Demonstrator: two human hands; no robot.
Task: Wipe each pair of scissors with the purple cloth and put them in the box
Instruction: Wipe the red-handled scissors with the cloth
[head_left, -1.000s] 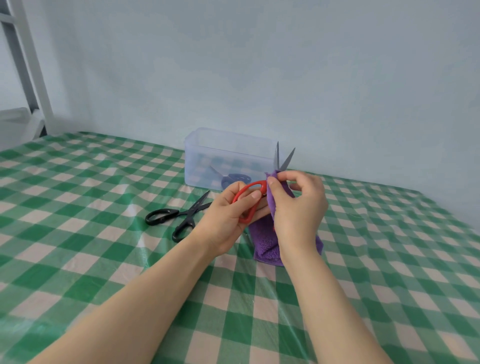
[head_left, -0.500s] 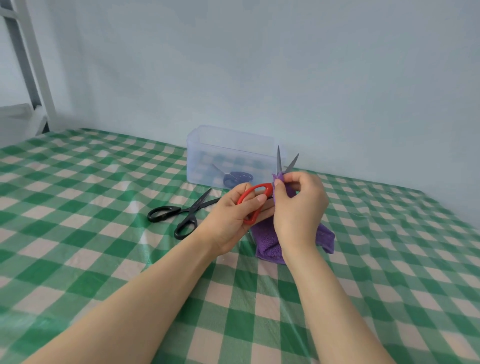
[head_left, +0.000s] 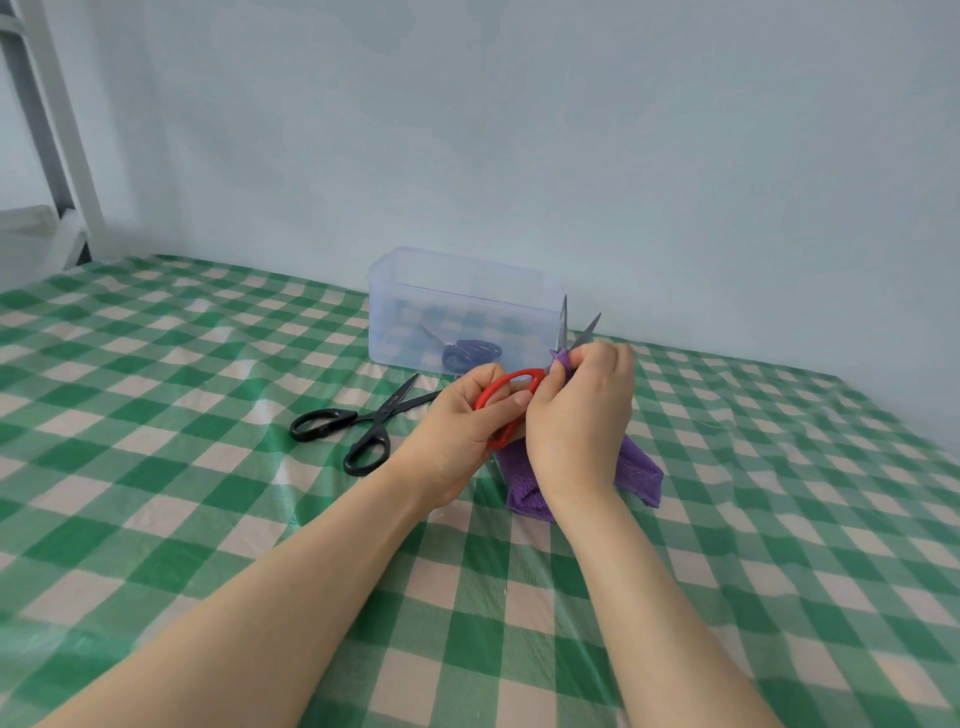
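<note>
I am seeing black scissors (head_left: 363, 422) lying open on the checked tablecloth (head_left: 156, 467), with the clear box (head_left: 462, 304) behind holding a blue pair (head_left: 470, 353). My left hand (head_left: 460, 423) is gripping the red scissors (head_left: 523, 373) by the handles, blades pointing up and apart. My right hand (head_left: 582, 415) is pinching the purple cloth (head_left: 636, 467) around the blades' base.

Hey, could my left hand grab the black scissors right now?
Probably not yet: nothing blocks the way, but the left hand grips the red scissors; the black scissors lie free beside it.
</note>
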